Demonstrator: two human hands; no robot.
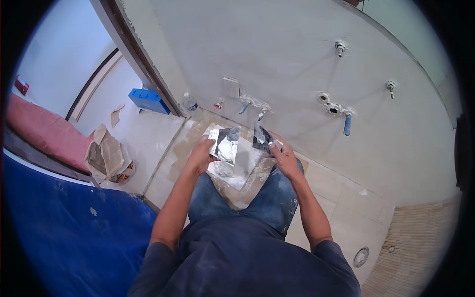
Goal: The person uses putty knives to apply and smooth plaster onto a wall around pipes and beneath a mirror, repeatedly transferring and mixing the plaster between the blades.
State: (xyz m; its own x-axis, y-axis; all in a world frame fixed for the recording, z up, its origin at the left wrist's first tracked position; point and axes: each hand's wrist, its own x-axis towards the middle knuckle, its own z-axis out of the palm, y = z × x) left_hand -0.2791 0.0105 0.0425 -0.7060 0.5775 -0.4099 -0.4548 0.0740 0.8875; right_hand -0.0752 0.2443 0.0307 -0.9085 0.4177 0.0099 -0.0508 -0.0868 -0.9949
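Observation:
My left hand (200,155) is closed on the near-left edge of a shiny putty knife (234,136), whose wide flat blade carries a lump of white plaster (227,147). Just to its right, my right hand (286,158) grips a second putty knife (261,132), with a dark blade smeared with white. The two blades are apart, both in front of my knees. Below them, between my legs, lies a pale flat sheet (242,176) spread with white plaster, on brown floor covering (237,199). My fingers hide both handles.
Ahead, the plastered wall (287,54) has pipe stubs, including a blue-capped one (347,124). A clear bottle (189,101) and blue box (149,101) stand by the door frame (143,59). To the left are an open paper bag (106,153) and blue sheeting (74,222). A round drain (361,257) is at lower right.

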